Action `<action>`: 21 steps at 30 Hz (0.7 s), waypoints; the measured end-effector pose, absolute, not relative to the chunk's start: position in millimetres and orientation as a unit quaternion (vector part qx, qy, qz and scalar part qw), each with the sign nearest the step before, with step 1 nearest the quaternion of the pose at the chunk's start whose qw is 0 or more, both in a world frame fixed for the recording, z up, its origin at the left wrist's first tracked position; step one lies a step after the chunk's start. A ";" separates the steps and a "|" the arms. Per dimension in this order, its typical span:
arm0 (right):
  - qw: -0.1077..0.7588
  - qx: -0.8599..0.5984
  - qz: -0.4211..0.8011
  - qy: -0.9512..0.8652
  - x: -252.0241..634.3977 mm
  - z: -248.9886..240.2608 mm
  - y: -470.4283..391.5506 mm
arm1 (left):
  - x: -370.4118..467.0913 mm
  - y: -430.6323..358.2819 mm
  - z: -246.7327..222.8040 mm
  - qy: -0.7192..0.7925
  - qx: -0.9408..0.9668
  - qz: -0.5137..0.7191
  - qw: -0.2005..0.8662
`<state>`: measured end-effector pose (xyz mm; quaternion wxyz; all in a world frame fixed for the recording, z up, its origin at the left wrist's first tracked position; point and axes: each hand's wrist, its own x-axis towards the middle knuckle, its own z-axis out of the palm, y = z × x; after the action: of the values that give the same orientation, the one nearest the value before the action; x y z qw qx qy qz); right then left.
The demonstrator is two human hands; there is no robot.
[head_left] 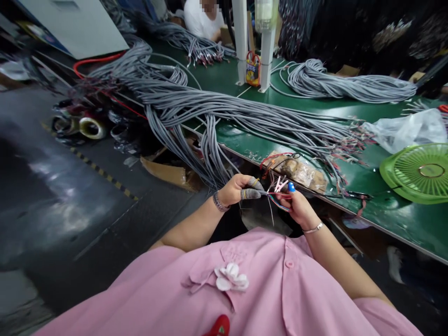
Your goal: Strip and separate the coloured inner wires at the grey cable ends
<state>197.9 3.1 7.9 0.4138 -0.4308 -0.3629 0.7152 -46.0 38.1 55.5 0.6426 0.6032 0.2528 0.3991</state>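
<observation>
My left hand (241,190), with grey finger covers on some fingers, pinches the end of a grey cable just in front of my body. Several thin coloured wires (280,204) fan out from that end, red, blue and green among them. My right hand (296,204), wearing a blue cover on one fingertip, is closed on these wires. Pale pinkish strips (280,184) stick up between the two hands. Behind them, a long bundle of grey cables (224,105) lies across the green table (241,140), its stripped ends at the right.
A green fan (430,171) and a clear plastic bag (413,128) lie on the right. A taped brown bundle (297,170) sits at the table's near edge. White posts (241,42) rise behind. A person in white (203,21) is across the table. Cable coils (336,84) lie at the back right.
</observation>
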 end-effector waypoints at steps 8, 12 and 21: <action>0.509 -0.452 0.639 -0.358 179.4 9.3 6.7 | -23.2 54.1 21.9 0.287 0.560 0.371 0.683; 0.490 -0.378 0.730 -0.291 174.8 8.4 14.1 | -22.1 52.2 1.1 0.295 0.552 0.361 0.691; 0.556 -0.394 0.718 -0.144 165.5 6.0 21.0 | -19.6 54.7 -10.0 0.286 0.545 0.341 0.710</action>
<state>165.5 21.0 6.0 0.5555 -0.3936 -0.1444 0.7181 -19.6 54.7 -10.0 0.7102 0.5453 0.2865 0.3407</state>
